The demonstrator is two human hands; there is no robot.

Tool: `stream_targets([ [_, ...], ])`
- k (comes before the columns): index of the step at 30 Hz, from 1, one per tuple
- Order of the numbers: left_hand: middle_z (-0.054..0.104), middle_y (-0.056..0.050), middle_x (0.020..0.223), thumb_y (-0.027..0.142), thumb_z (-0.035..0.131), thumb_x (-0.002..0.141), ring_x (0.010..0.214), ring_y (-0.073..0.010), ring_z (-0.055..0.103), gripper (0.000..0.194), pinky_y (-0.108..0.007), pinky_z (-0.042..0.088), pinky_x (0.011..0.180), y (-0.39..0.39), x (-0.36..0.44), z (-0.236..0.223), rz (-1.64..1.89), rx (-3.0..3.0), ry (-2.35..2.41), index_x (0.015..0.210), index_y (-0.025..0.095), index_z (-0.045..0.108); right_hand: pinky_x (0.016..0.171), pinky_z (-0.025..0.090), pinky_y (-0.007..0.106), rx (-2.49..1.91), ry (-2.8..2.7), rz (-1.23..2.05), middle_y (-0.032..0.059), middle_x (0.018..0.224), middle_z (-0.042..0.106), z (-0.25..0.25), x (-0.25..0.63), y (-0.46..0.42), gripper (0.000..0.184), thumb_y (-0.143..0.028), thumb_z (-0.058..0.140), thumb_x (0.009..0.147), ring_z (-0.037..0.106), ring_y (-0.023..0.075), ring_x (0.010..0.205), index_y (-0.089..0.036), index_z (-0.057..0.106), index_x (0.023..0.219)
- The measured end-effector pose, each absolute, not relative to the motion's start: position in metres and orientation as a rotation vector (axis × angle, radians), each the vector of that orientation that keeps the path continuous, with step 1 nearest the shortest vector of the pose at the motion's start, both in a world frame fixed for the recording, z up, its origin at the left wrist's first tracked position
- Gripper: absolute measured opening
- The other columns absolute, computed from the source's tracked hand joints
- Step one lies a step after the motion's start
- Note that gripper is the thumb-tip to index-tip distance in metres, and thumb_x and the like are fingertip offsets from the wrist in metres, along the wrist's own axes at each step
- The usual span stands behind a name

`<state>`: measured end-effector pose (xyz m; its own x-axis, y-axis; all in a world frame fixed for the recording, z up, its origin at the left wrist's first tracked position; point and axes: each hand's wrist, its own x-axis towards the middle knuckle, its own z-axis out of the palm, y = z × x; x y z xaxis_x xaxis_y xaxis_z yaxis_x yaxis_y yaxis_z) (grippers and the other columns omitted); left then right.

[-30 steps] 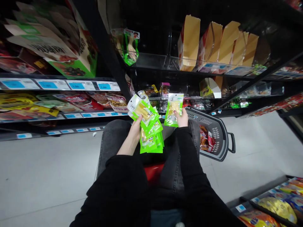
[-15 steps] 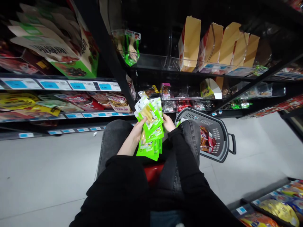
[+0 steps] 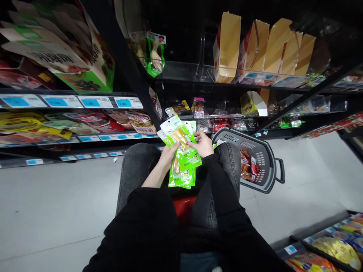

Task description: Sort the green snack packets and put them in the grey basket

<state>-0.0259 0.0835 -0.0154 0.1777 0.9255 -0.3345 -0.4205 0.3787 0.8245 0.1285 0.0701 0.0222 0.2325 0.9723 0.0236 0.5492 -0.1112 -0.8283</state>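
A fanned bundle of bright green and white snack packets (image 3: 189, 160) with clear windows is in front of my knees. My left hand (image 3: 168, 156) is closed on the bundle's left side, thumb pressed on the front. My right hand (image 3: 204, 146) pinches the right edge of the top packet between thumb and fingers. Pale yellowish food shows through the top packet's window. More packets lie behind it and partly hidden below. Beside my right knee stands a grey shopping basket (image 3: 268, 166) holding red-wrapped snacks (image 3: 248, 166).
Dark shelving with opened cardboard display boxes (image 3: 228, 49) stands ahead. At left, shelves hold bagged snacks (image 3: 138, 121) above price labels (image 3: 95, 102). A green hanging packet (image 3: 155, 56) is at the upper shelf. Another low display (image 3: 314, 245) stands at lower right, beyond pale floor tiles (image 3: 70, 211).
My right hand has moved from the bundle's far right edge onto the front of the top packet. The top packet has swung its lower end to the right.
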Motion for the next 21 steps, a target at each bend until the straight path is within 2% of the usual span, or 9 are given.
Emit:
stream_targets([
  [6, 0.069, -0.013, 0.094, 0.038, 0.074, 0.061, 0.091, -0.0276, 0.064, 0.050, -0.040, 0.049, 0.086, 0.083, -0.027, -0.019, 1.010, 0.640, 0.982, 0.101, 0.011, 0.063, 0.067, 0.046, 0.025, -1.795, -1.271, 0.852, -0.0029, 0.063, 0.061, 0.019, 0.130, 0.074, 0.021, -0.029, 0.066, 0.062, 0.058, 0.0119, 0.061, -0.018, 0.063, 0.079],
  [12, 0.069, -0.012, 0.095, 0.037, 0.074, 0.062, 0.091, -0.0267, 0.065, 0.046, -0.039, 0.049, 0.087, 0.084, -0.026, -0.019, 1.012, 0.623, 0.970, 0.098, 0.012, 0.062, 0.073, 0.047, 0.026, -1.758, -1.206, 0.848, 0.0010, 0.070, 0.067, 0.007, 0.136, 0.077, 0.015, -0.026, 0.062, 0.066, 0.063, 0.0146, 0.070, -0.017, 0.066, 0.077],
  [16, 0.070, -0.011, 0.095, 0.033, 0.076, 0.059, 0.088, -0.0257, 0.065, 0.045, -0.039, 0.049, 0.086, 0.086, -0.026, -0.017, 1.030, 0.591, 0.990, 0.096, 0.012, 0.062, 0.074, 0.047, 0.026, -1.779, -1.179, 0.603, 0.0013, 0.074, 0.065, 0.016, 0.143, 0.073, 0.016, -0.026, 0.052, 0.074, 0.061, 0.0146, 0.072, -0.017, 0.063, 0.082],
  [21, 0.069, -0.011, 0.095, 0.029, 0.077, 0.057, 0.088, -0.0252, 0.065, 0.044, -0.038, 0.049, 0.086, 0.087, -0.026, -0.016, 1.062, 0.600, 0.998, 0.095, 0.012, 0.063, 0.084, 0.041, 0.031, -1.775, -1.406, 0.177, 0.0090, 0.096, 0.059, 0.050, 0.135, 0.054, 0.028, -0.026, 0.036, 0.087, 0.056, 0.0183, 0.089, -0.018, 0.060, 0.098],
])
